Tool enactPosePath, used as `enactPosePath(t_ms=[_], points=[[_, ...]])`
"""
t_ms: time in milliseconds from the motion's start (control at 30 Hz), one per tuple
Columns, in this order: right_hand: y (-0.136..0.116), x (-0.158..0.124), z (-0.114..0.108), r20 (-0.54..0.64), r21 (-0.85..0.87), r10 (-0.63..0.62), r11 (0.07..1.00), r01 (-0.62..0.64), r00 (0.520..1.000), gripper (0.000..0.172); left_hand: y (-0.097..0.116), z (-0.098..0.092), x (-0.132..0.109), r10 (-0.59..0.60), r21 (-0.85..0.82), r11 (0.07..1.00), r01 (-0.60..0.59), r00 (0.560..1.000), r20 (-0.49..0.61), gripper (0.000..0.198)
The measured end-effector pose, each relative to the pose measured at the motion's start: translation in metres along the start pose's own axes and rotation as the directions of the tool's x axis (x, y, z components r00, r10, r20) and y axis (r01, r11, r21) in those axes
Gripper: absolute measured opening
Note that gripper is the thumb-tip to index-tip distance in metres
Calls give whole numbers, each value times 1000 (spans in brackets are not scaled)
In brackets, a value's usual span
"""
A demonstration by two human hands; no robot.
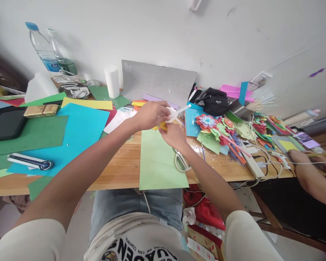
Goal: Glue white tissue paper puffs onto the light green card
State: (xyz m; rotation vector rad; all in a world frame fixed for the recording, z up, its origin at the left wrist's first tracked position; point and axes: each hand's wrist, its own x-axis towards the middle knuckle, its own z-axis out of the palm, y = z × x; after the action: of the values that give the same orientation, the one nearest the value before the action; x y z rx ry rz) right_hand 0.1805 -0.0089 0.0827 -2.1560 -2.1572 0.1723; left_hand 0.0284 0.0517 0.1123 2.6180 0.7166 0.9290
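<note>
My left hand (153, 114) is closed over a crumpled white piece (171, 114), perhaps tissue, its fingers curled onto it from above. Just in front of it, my right hand (173, 136) is closed around a yellow tool (161, 125), mostly hidden by the fingers. A white stick (184, 108) juts out to the upper right beside both hands. Under my right wrist lie white-handled scissors (181, 161), partly on a light green sheet (160, 159). White paper (121, 119) and a yellow-and-orange item (138, 104) are left of my left hand.
Paper flowers (206, 121), a black pouch (216, 101) and a power strip (252, 165) with cables lie right. Another person's hand (300, 161) is near a glue gun (281, 158). Left are blue sheets (81, 127), a stapler (29, 161) and bottles (43, 50).
</note>
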Motion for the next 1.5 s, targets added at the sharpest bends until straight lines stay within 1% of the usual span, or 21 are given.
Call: enactPosePath(t_ms=[67,133,233,400,500,633,767,833,900,933,1000,1067,1133,1167,1200,1233,1300,1367,1433,1500], points=[[0,-1,3,16,-1,1,1000,-1,1000,35,-1,2,-3,-28,4,1000,28,1000,5,21],[0,-2,5,8,3,0,1000,0,1000,35,-1,3,-4,-34,1,999,34,999,3,22],[2,-3,7,-7,6,-9,1000,10,1000,34,-1,3,-6,-2,9,1000,2,1000,11,22],[3,-7,12,60,21,5,1000,-6,998,33,0,1,-10,17,37,999,-18,999,48,21],[3,-10,14,59,49,-11,999,8,998,33,1,-1,-12,40,46,998,-44,996,75,22],[6,-13,14,43,77,9,997,-12,999,33,4,-7,-9,35,98,994,-43,996,82,24],[15,-12,13,16,130,48,990,-50,999,36,6,-20,-4,22,104,994,-34,992,120,37],[22,-10,14,-21,181,71,981,-66,997,34,5,-27,-5,-5,101,995,-4,996,88,34],[28,-8,19,-62,270,76,961,-56,995,32,2,-31,-9,-64,75,995,64,998,-8,28],[31,-7,23,-81,323,80,945,-49,994,31,0,-31,-13,-105,50,993,108,992,-67,29],[36,-7,30,-119,424,95,905,-36,988,30,-7,-29,-25,-207,-19,978,207,964,-167,32],[44,-11,36,-159,511,125,859,-27,979,29,-16,-22,-41,-322,-90,947,309,923,-210,30],[57,-18,36,-196,587,156,809,-12,968,32,-23,-14,-60,-449,-174,892,418,868,-214,26],[66,-23,35,-215,617,174,787,-5,961,34,-25,-9,-69,-526,-223,846,484,826,-202,24],[76,-30,33,-236,640,196,768,0,952,37,-27,-5,-77,-594,-267,797,542,785,-178,22],[88,-37,30,-259,653,223,757,1,940,38,-27,-1,-85,-637,-311,756,576,757,-147,21],[114,-53,26,-303,675,278,738,-1,912,40,-26,5,-95,-681,-410,693,593,725,-103,24],[138,-69,27,-328,714,332,700,2,885,40,-23,11,-101,-716,-514,620,593,695,-61,29],[156,-82,35,-331,759,381,651,4,863,40,-18,16,-102,-750,-591,537,601,661,-10,32],[169,-91,49,-299,808,423,589,-8,855,41,-13,20,-101,-764,-637,479,603,644,36,35]])
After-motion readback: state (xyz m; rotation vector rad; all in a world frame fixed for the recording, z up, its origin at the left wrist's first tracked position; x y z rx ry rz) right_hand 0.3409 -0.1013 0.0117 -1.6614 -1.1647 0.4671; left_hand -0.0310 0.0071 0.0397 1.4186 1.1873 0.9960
